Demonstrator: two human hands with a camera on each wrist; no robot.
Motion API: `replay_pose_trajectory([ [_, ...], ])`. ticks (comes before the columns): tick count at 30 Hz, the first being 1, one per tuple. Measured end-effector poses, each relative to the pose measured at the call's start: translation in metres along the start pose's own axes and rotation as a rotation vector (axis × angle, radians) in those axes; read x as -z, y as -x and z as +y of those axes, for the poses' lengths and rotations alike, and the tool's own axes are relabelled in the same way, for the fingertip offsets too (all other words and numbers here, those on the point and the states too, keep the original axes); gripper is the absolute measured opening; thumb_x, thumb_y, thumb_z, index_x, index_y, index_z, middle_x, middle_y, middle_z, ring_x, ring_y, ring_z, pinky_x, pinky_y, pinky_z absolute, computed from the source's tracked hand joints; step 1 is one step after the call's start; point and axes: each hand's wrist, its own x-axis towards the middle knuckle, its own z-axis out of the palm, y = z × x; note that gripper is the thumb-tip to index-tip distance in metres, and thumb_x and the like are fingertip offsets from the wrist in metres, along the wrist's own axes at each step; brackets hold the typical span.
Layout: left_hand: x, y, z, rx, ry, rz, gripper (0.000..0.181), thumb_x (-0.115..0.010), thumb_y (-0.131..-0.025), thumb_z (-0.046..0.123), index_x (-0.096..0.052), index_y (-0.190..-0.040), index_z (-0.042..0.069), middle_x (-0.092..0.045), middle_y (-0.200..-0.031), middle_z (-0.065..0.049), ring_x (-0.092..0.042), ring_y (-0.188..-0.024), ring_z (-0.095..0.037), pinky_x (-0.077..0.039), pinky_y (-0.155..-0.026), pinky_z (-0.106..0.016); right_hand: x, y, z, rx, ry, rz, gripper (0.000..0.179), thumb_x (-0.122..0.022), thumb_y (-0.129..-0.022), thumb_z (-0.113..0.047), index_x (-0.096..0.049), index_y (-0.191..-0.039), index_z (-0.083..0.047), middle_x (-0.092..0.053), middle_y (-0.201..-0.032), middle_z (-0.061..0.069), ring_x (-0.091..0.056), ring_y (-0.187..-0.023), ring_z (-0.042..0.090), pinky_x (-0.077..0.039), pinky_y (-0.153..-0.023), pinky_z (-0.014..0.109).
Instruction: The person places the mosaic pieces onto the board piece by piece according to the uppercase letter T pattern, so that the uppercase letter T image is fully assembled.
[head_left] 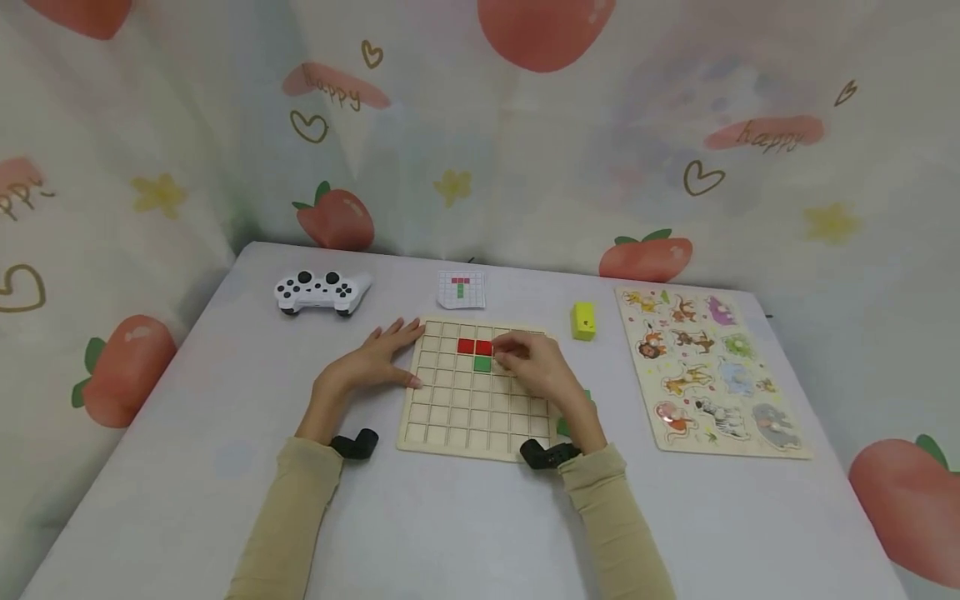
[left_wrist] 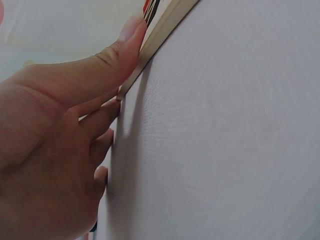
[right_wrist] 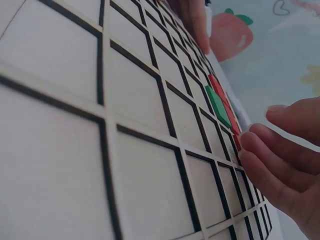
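A wooden grid board [head_left: 438, 414] lies on the table, with two red square tiles [head_left: 467, 346] side by side and a green tile [head_left: 482, 364] below the right one. My left hand [head_left: 375, 358] rests along the board's left edge, fingers spread; in the left wrist view its thumb [left_wrist: 131, 37] lies at the board's side. My right hand [head_left: 536, 364] is over the board, right of the red tiles. Seen from the right wrist, its fingertips touch the end of the red row [right_wrist: 237, 142], and the thumb [right_wrist: 280, 114] stands apart from the fingers.
Behind the board lies a card [head_left: 461, 292] with a red and green T pattern. A white game controller [head_left: 318, 292] is back left, a yellow block [head_left: 582, 322] back right. An animal puzzle board [head_left: 708, 375] lies farther right. Green pieces [head_left: 564, 427] show beside my right forearm.
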Motion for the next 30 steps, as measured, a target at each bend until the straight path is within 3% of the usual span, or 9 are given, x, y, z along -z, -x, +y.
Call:
replay_pose_trajectory([
  [9, 0.002, 0.003, -0.001, -0.012, -0.015, 0.001, 0.103, -0.085, -0.083, 0.032, -0.025, -0.165, 0.015, -0.015, -0.174, -0.005, 0.002, -0.162, -0.029, 0.008, -0.131, -0.051, 0.015, 0.016, 0.008, -0.01, 0.013, 0.06, 0.026, -0.066, -0.1, -0.018, -0.072, -0.125, -0.01, -0.073, -0.115, 0.009, -0.066, -0.101, 0.026, -0.055, -0.087, 0.036],
  [15, 0.0, 0.001, -0.001, -0.01, -0.007, -0.001, 0.104, -0.086, -0.083, 0.031, -0.024, -0.165, 0.016, -0.015, -0.174, -0.004, 0.003, -0.162, -0.027, 0.008, -0.131, -0.051, 0.029, 0.029, 0.023, -0.061, 0.034, 0.127, 0.025, -0.065, -0.101, -0.019, -0.073, -0.124, -0.013, -0.073, -0.114, 0.009, -0.066, -0.098, 0.024, -0.054, -0.082, 0.032],
  [25, -0.001, 0.001, 0.0, -0.01, 0.012, -0.002, 0.102, -0.085, -0.083, 0.029, -0.024, -0.165, 0.014, -0.014, -0.174, -0.006, 0.003, -0.162, -0.03, 0.009, -0.13, -0.054, 0.048, 0.048, 0.043, -0.084, 0.077, 0.154, 0.028, -0.067, -0.099, -0.019, -0.071, -0.125, -0.009, -0.072, -0.114, 0.013, -0.064, -0.092, 0.024, -0.053, -0.071, 0.027],
  [30, 0.0, 0.002, 0.001, -0.001, 0.004, -0.002, 0.103, -0.085, -0.084, 0.029, -0.024, -0.165, 0.015, -0.015, -0.174, -0.004, 0.003, -0.162, -0.028, 0.009, -0.13, -0.052, 0.056, 0.055, 0.052, -0.092, 0.107, 0.167, 0.029, -0.068, -0.099, -0.018, -0.071, -0.125, -0.007, -0.073, -0.113, 0.014, -0.065, -0.092, 0.023, -0.053, -0.073, 0.026],
])
